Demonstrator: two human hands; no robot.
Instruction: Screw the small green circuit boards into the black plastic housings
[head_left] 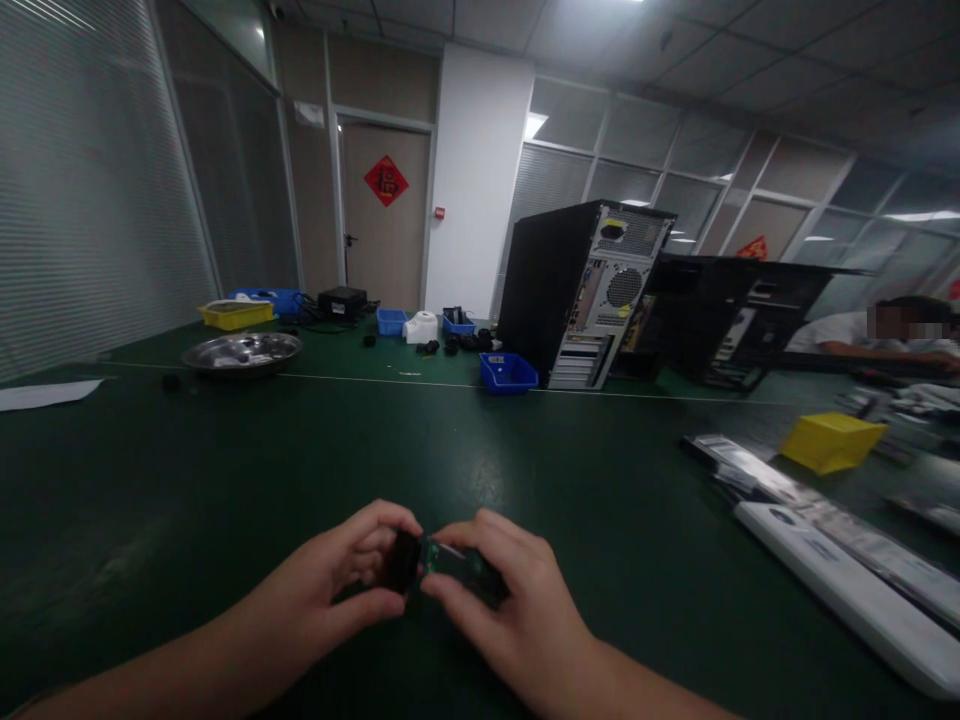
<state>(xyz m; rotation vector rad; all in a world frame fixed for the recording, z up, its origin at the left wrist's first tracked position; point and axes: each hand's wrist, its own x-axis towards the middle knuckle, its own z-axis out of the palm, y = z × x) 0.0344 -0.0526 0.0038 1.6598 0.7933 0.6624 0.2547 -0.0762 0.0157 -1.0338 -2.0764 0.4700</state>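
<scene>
My left hand [360, 570] is closed around a small black piece [403, 560], thumb below and fingers above. Between the thumb and fingers of my right hand [517, 580] is a small green circuit board [454, 563], its right part dark and partly covered by the hand. The two pieces face each other end to end, close together; whether they touch, I cannot tell. Both hands are just above the green table [315, 460], near its front edge.
A blue bin [508, 373] stands before an upright black computer tower [559, 290]. A metal bowl [241, 352] sits at back left. White strips [847, 590] and a yellow bin [831, 442] lie at right. A person [840, 335] leans on the far right table.
</scene>
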